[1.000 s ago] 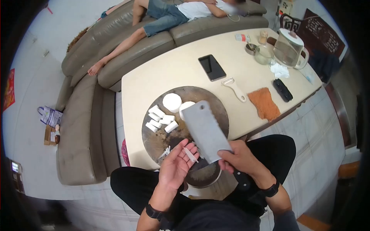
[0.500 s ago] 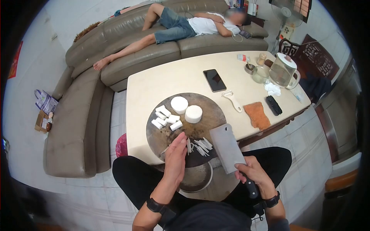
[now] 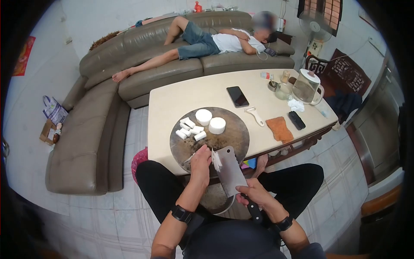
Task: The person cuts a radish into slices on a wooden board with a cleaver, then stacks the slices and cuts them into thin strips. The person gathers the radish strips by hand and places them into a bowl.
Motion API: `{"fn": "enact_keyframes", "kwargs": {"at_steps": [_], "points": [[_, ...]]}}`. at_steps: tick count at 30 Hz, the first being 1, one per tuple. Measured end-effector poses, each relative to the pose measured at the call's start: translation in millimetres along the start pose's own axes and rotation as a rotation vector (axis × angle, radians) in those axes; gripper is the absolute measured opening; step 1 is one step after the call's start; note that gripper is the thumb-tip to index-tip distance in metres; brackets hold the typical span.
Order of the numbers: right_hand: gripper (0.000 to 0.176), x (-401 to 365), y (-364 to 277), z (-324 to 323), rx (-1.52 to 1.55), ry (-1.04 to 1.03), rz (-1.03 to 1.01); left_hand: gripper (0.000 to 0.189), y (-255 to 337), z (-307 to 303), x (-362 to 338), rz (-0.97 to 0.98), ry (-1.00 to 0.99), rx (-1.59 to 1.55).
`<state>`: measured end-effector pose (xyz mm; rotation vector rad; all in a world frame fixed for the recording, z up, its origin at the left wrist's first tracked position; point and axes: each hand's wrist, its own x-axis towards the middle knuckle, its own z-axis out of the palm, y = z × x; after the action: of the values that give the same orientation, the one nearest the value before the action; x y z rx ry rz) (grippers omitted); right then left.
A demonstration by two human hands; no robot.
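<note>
Right hand [image 3: 253, 191]: closed round a cleaver [image 3: 233, 172], seemingly tilted so that white strips [image 3: 216, 161] are met by its edge. Left hand [image 3: 200, 165]: held alongside, perhaps as a stop; grip cannot be told. White pieces [image 3: 197, 129]: grouped at the round board's [image 3: 233, 140] far side, presumably freeing cutting room. Worktop [image 3: 159, 129]: cream, with phone [image 3: 237, 96] laid beyond. Room: tiled floor [image 3: 113, 207]; sofa [image 3: 88, 144] occupied by a reclining person [image 3: 230, 42].

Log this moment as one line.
left hand: beside strips | right hand: gripping cleaver | strips: between left hand and cleaver | board: chunks, two rounds
</note>
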<state>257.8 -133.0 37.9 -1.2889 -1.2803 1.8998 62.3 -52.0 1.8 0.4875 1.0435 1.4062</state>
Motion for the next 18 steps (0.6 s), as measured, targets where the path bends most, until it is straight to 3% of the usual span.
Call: {"fn": "enact_keyframes", "kwargs": {"at_steps": [8,18], "points": [[0.015,-10,17,-1,0.096,-0.052,0.024,0.046,-7,-4,-28,0.102,0.011,0.175],[0.018,-48,22,-3,0.08,-0.106,0.055,0.039,-26,-8,-85,0.18,0.054,0.052]]}}
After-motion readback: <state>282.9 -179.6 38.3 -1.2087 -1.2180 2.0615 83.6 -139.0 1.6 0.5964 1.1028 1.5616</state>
